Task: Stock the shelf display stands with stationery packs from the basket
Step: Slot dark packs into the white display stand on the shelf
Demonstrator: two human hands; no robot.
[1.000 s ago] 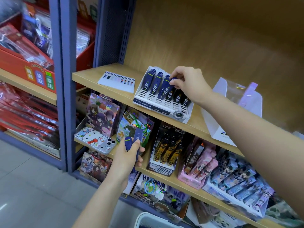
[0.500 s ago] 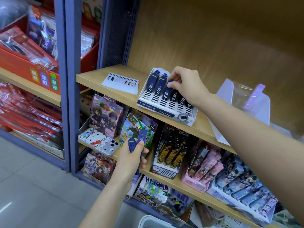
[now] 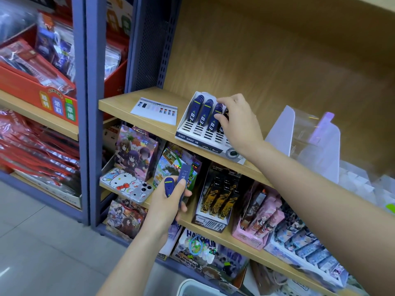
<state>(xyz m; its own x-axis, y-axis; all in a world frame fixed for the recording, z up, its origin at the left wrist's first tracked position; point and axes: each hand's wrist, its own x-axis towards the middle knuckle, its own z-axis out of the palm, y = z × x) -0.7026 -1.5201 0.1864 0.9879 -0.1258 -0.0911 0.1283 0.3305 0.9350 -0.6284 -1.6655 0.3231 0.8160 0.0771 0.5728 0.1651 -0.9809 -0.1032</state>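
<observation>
A white slotted display stand (image 3: 199, 133) sits on the upper wooden shelf (image 3: 119, 103) and holds rows of dark blue lead-refill packs (image 3: 204, 113). My right hand (image 3: 239, 122) reaches over the stand, its fingertips pinching a blue pack in the third or fourth row. Below the shelf, my left hand (image 3: 168, 201) is closed around a few more blue packs (image 3: 178, 182), one marked 0.5 HB. The rim of a white basket (image 3: 192, 285) shows at the bottom edge.
A white colour-sample card (image 3: 155, 110) lies left of the stand. An empty clear-fronted white display box (image 3: 310, 142) stands to its right. The lower shelf carries card packs, a phone case (image 3: 126, 184) and pen boxes. A blue upright (image 3: 92, 103) borders red bins on the left.
The camera has shifted a little to the left and closer. My right hand has slid slightly down the row of packs in the stand. My left hand stays put with its packs.
</observation>
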